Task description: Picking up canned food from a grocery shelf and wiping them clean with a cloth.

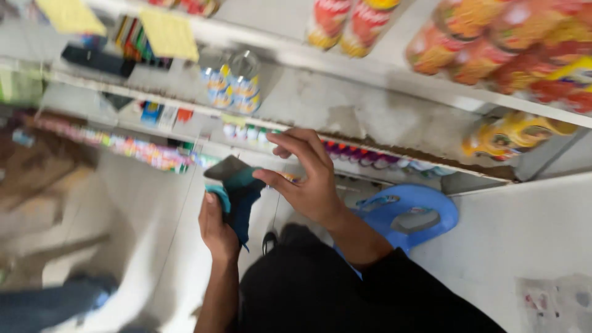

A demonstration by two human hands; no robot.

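Looking from the left edge, we see a blurred stretch of pale floor (132, 203) and, at the bottom corner, a smear of blue cloth (43, 305) that we cannot make out further. Above it run the white shelves (345, 102), slanting across the view, with yellow tags (168, 34) hanging at the upper left and a row of small colourful packets (132, 149) along the lowest board.

Moving inward, our left hand (217, 227) comes up from below with its fingers curled shut around a teal and dark blue cloth (237, 191). The cloth bunches above the thumb and hangs down past the palm, held in the air in front of the lower shelf edge, just left of our other hand.

Two small jars with blue and yellow labels (233, 86) stand on the shelf above the cloth.

Next comes our right hand (308, 179), spread fairly wide with the fingers bent and pointing left. Its thumb tip reaches the cloth's right edge; whether it truly pinches the fabric we cannot tell, since the frame is blurred. The hand grips nothing else.

Below both wrists sits our dark clothing (333, 296). Right of the forearm stands a blue plastic stool (410, 213) on the floor. Further right, red and orange snack bags (512, 46) crowd the top shelf, and a yellow packet (515, 132) lies on the shelf beneath.
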